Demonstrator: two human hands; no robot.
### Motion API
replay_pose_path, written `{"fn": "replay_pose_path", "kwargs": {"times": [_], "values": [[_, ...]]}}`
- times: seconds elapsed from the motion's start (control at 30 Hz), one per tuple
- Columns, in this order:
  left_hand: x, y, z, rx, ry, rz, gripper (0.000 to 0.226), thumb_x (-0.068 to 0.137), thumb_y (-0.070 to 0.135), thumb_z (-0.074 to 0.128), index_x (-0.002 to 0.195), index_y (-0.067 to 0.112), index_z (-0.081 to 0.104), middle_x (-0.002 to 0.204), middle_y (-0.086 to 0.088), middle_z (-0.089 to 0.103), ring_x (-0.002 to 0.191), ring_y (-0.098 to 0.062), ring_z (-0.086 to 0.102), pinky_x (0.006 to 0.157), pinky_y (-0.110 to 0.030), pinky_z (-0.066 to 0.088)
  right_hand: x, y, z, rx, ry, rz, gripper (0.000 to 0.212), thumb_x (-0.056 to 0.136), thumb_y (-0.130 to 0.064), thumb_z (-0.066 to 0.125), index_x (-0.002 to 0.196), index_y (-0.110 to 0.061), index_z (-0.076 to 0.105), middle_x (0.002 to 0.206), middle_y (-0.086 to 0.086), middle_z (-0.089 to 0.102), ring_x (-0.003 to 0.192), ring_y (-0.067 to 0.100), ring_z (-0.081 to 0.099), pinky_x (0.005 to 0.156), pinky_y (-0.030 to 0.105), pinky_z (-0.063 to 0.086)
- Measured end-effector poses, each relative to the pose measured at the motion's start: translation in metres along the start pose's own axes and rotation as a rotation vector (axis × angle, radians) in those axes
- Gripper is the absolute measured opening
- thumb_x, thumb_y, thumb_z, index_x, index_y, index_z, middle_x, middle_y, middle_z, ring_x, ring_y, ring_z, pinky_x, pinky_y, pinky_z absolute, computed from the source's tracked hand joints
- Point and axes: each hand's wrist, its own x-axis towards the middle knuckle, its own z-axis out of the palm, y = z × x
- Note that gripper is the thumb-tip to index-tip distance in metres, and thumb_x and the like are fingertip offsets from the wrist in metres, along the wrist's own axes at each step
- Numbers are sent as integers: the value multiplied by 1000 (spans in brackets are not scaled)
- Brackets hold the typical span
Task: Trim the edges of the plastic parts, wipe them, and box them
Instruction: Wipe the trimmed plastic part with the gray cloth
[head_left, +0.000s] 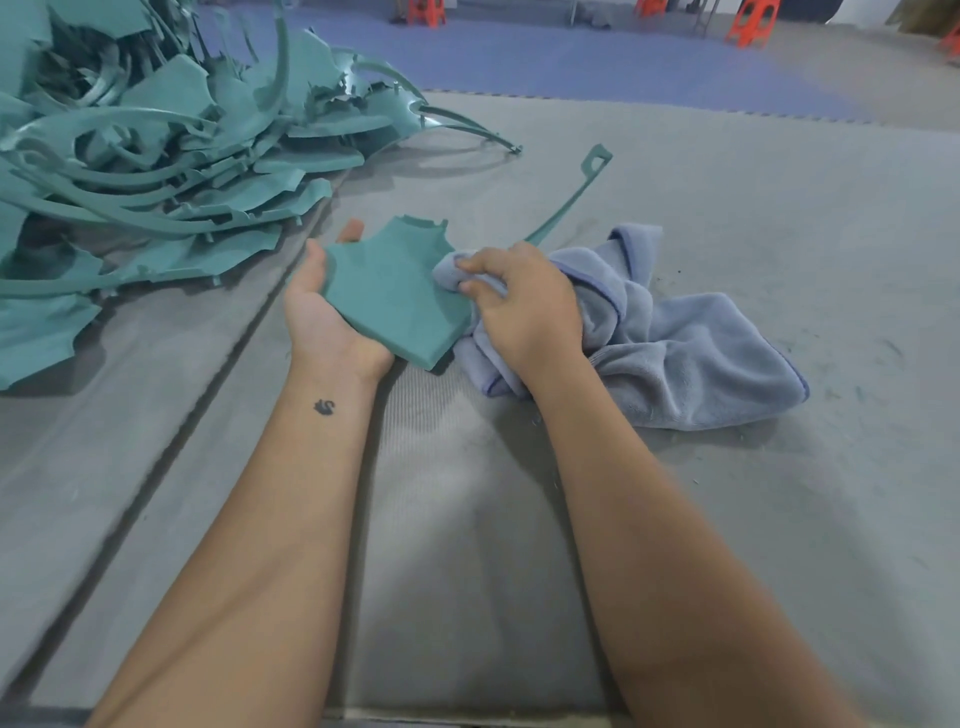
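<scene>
A teal plastic part (395, 291) with a flat face and a long thin curved arm reaching up to the right lies in my left hand (322, 317). That hand cradles it from below, thumb along its left edge, one fingertip showing behind it. My right hand (524, 306) grips a bunched fold of a grey-blue cloth (675, 353) and holds it against the part's right edge. The remainder of the cloth lies crumpled on the grey mat to the right.
A big heap of teal plastic parts and curved strips (156, 156) fills the upper left of the grey foam mat (467, 519). A seam groove runs diagonally on the left. Beyond lie a blue floor mat (571, 57) and orange stools (753, 21).
</scene>
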Motion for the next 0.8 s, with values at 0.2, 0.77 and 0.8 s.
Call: {"fn": "replay_pose_path", "kwargs": {"times": [0.2,0.77,0.8], "values": [[0,-8,4,-129,70,-8,33,101,37,43,103,13,64,113,-19,69,104,-40,66,91,-62,48,-2,-3,-12,399,398,208,8,97,-27,51,100,-34,49,81,-13,60,76,-3,55,69,14,38],[-8,-31,23,-177,-132,31,31,103,27,39,130,19,52,134,-17,58,118,-39,56,102,-57,43,4,-8,-31,675,94,411,32,79,-28,78,103,-19,59,96,-1,69,91,12,67,83,30,56],[-8,-30,22,-173,-129,6,32,103,33,39,125,16,55,129,-19,61,115,-39,58,102,-57,43,5,-9,-31,657,121,422,26,78,-28,78,93,-22,59,89,-3,69,86,11,68,78,28,56]]}}
